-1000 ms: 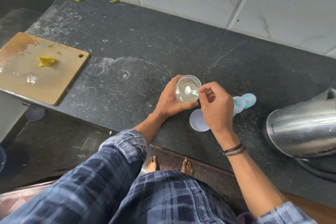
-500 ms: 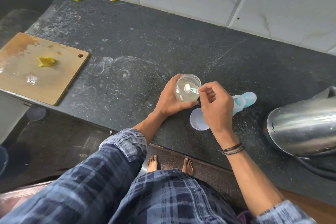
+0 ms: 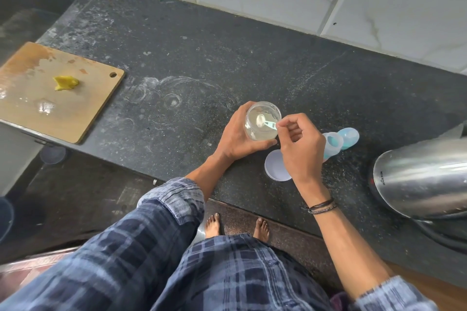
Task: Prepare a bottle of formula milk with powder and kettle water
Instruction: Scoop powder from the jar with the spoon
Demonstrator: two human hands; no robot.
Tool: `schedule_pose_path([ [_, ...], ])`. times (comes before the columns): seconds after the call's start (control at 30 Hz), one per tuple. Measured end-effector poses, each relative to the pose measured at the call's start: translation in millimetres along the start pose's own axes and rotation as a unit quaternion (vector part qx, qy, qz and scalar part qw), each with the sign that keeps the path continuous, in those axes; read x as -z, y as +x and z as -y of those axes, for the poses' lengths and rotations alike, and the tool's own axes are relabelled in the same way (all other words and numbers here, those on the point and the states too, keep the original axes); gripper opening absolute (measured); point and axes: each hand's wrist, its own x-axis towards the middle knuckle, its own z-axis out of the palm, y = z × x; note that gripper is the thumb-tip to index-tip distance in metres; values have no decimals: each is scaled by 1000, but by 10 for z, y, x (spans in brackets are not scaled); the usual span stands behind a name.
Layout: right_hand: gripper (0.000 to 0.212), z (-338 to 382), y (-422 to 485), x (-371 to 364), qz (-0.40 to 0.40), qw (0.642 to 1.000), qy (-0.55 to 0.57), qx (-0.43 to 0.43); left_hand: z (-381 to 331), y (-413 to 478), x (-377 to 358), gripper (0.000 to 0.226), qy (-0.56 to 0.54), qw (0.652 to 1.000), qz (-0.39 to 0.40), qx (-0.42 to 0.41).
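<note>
A clear round jar (image 3: 262,121) holding pale powder stands open on the dark counter, and my left hand (image 3: 237,139) is wrapped around its side. My right hand (image 3: 300,146) pinches the handle of a small light-blue scoop (image 3: 264,122) whose white bowl sits inside the jar's mouth. Just right of my right hand lies the pale blue baby bottle with its cap (image 3: 341,139), partly hidden by my fingers. A white round lid (image 3: 274,168) lies flat beneath my right wrist. The steel kettle (image 3: 419,182) stands at the right edge.
A wooden cutting board (image 3: 58,91) with a yellow scrap lies at the left, overhanging the counter (image 3: 227,58) edge. A dark sink is at the far left. Yellow bits lie by the tiled wall. The kettle's cord runs along the counter's lower right.
The scoop's bowl has shifted slightly inside the jar's mouth. Both hands stay in nearly the same place around the jar.
</note>
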Motion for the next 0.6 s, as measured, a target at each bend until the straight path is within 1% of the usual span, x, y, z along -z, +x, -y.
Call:
schedule_pose_path([
  [0.07,10,3,6,-5,-4,1000,11,-7,5,3,8,83,1,1000,-1,3],
  [0.2,15,8,38,-13,-10,998,33,-47,1,5,7,83,1,1000,2,4],
  [0.33,14,37,104,-34,15,999,3,-33,-9,3,7,82,-9,1000,5,3],
  [0.43,13,61,216,-58,65,995,-70,-7,-14,-4,-3,81,-15,1000,3,-3],
  [0.5,12,88,313,-77,98,986,-134,24,-15,-3,-2,81,-18,1000,1,-7],
  [0.6,14,140,452,-108,157,968,-193,46,-11,5,-3,81,-22,1000,3,-4],
])
